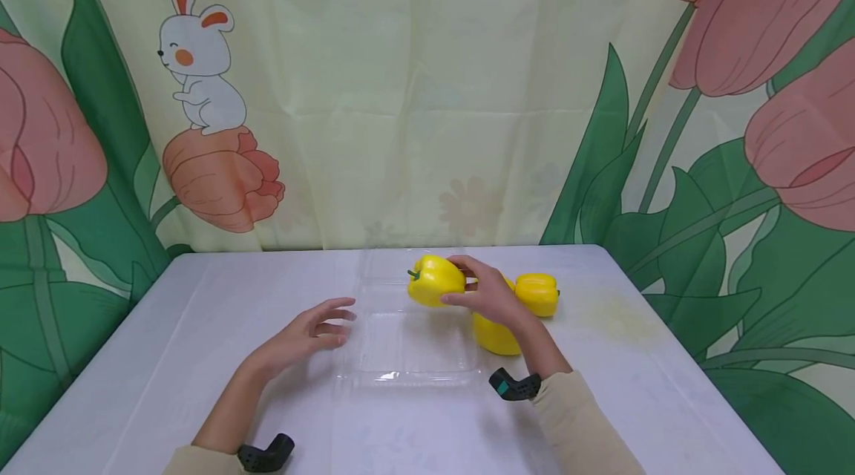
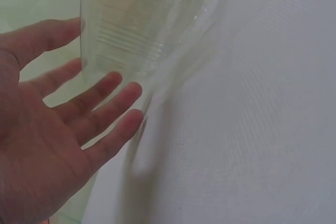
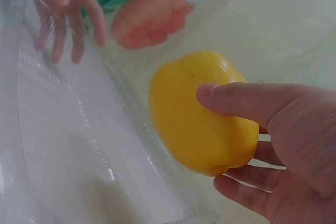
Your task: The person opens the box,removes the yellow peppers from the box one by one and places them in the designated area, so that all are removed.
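Note:
My right hand (image 1: 490, 295) holds a yellow bell pepper (image 1: 436, 280) above a clear plastic container (image 1: 390, 378), with the green stem toward the left. In the right wrist view, the thumb lies on one side of the held pepper (image 3: 194, 124) and the other fingers are at its far side and below. At the container's left side is my left hand (image 1: 303, 338), its fingers spread and nothing in its grasp. The left wrist view shows these fingertips close to the clear wall (image 2: 131, 40); whether they touch it I cannot tell.
Two more yellow bell peppers are on the white table (image 1: 427, 430) right of the container: one pepper (image 1: 497, 338) is partly behind my right hand, the other pepper (image 1: 536, 294) is farther back. A curtain (image 1: 401, 126) printed with tulips and a rabbit hangs behind the table.

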Demonstrator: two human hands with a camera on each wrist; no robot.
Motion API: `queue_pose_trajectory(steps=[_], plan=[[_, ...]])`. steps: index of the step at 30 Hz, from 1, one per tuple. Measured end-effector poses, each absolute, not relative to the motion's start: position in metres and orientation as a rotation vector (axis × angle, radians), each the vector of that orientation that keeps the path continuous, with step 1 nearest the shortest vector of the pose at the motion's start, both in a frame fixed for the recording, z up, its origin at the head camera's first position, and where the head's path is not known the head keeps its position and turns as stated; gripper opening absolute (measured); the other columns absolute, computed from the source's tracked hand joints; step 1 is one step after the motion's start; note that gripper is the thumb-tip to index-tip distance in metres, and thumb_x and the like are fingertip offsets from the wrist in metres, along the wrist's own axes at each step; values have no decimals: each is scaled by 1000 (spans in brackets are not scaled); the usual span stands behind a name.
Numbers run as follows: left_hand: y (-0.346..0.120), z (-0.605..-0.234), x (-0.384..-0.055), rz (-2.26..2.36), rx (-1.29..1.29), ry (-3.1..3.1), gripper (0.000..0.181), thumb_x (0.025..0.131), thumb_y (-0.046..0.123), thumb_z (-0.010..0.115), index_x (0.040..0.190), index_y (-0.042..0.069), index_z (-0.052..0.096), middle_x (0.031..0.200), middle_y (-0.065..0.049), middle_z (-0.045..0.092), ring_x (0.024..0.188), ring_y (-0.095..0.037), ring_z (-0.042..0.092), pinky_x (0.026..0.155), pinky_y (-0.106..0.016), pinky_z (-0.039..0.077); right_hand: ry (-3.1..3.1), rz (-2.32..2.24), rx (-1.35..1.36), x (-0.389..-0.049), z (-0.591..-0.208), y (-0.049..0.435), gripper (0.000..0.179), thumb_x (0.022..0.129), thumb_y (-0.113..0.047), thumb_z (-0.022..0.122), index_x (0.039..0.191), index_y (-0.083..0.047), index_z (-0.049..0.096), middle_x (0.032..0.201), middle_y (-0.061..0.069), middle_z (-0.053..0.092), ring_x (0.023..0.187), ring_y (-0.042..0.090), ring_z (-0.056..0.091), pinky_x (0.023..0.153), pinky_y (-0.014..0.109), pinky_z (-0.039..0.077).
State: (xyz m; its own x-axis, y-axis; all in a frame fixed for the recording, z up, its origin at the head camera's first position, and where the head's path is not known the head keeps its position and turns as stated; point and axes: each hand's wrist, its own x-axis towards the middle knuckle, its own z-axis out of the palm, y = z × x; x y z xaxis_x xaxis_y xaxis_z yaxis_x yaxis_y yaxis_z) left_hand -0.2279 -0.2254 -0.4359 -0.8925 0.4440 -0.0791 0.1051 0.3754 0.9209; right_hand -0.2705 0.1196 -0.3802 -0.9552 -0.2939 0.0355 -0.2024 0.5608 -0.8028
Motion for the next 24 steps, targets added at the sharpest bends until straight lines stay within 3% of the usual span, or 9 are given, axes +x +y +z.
queue_pose_trajectory(steps=[9,24], plan=[[-227,-436,-227,1515,577,2324,61,95,20,61,149,11,34,145,-21,44,127,-39,53,99,-42,51,2673,-1373,-386,-269,-380,130,71,78,-34,80,140,-29,46,140,-2,53,121,23,56,101,44,50],[-228,-437,-229,1507,602,2327,61,95,20,60,149,10,34,145,-23,44,126,-40,53,101,-48,49,2679,-1377,-379,-265,-377,144,72,79,-33,79,142,-24,45,140,2,52,121,26,56,99,44,52]])
